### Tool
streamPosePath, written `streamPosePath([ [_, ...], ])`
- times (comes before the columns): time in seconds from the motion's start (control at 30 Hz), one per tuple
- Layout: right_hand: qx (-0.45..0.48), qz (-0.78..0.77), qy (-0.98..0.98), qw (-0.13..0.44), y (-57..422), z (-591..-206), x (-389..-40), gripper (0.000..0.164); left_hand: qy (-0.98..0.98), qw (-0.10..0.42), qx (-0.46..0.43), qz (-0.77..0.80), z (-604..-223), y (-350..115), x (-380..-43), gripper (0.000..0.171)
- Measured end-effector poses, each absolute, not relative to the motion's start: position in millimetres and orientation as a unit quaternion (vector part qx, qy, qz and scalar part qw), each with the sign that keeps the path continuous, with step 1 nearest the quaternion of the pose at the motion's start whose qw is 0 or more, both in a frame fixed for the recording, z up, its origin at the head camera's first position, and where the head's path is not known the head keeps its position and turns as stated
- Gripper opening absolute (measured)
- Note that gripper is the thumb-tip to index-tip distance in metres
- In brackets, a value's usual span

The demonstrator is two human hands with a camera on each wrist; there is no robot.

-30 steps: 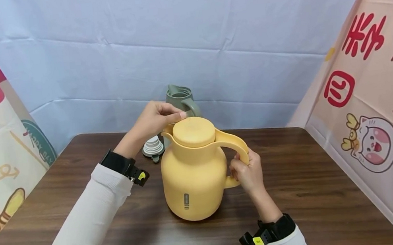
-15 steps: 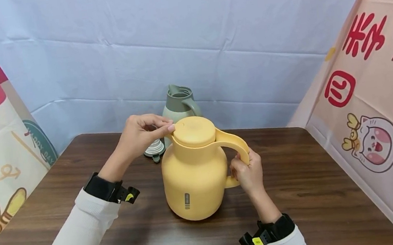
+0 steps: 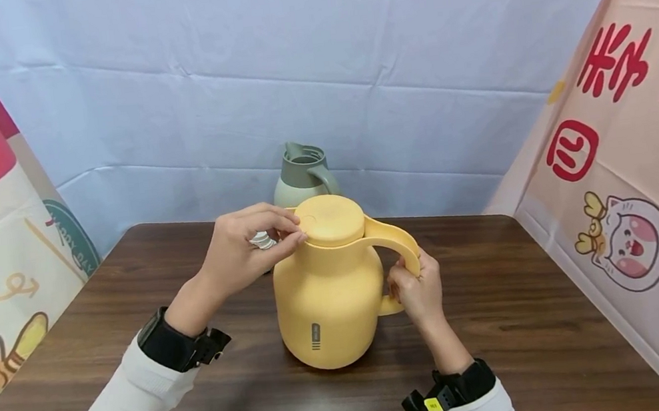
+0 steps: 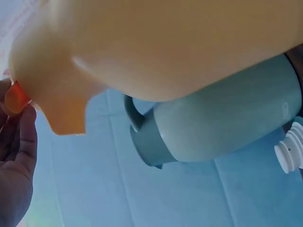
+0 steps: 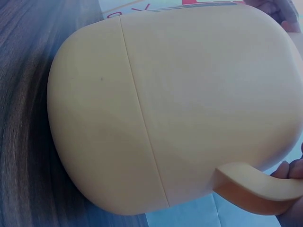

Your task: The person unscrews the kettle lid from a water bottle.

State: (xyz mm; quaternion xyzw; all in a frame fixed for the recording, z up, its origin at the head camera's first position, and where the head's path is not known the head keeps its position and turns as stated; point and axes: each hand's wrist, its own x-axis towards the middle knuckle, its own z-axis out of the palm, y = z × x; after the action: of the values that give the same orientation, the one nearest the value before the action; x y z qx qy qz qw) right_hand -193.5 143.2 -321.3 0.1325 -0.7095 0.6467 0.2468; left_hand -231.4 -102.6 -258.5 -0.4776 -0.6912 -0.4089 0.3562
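A yellow vacuum jug (image 3: 329,306) stands upright on the table in the head view, with a round yellow lid (image 3: 332,217) in its mouth. My left hand (image 3: 243,245) pinches the left edge of that lid between thumb and fingers, covering most of the spout. In the left wrist view, the left hand's fingertips (image 4: 28,118) hold a bright orange-looking part of the lid (image 4: 16,98) beside the spout (image 4: 68,116). My right hand (image 3: 421,286) grips the jug's handle (image 3: 396,242). The right wrist view shows the jug's body (image 5: 189,94) with the lower handle end.
Behind the yellow jug stands a green vacuum jug (image 3: 302,175) without a lid, its mouth uncovered. A white ridged stopper (image 4: 289,151) rests near it, mostly hidden by my left hand in the head view. Cloth backdrops (image 3: 351,62) surround the brown table (image 3: 528,318).
My left hand has come from behind the spout toward the lid's near left edge. A faint mark on the lid has shifted nearer, so the lid appears turned. My right hand stays on the handle.
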Motion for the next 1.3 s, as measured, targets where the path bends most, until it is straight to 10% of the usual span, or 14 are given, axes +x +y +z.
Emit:
streamPosePath([
  [1.3,0.119,0.665,-0.698,0.236,143.6,-320.4,-192.5,0.022,-0.777,0.116,-0.563,-0.258,-207.2,-60.3,-238.6,0.013],
])
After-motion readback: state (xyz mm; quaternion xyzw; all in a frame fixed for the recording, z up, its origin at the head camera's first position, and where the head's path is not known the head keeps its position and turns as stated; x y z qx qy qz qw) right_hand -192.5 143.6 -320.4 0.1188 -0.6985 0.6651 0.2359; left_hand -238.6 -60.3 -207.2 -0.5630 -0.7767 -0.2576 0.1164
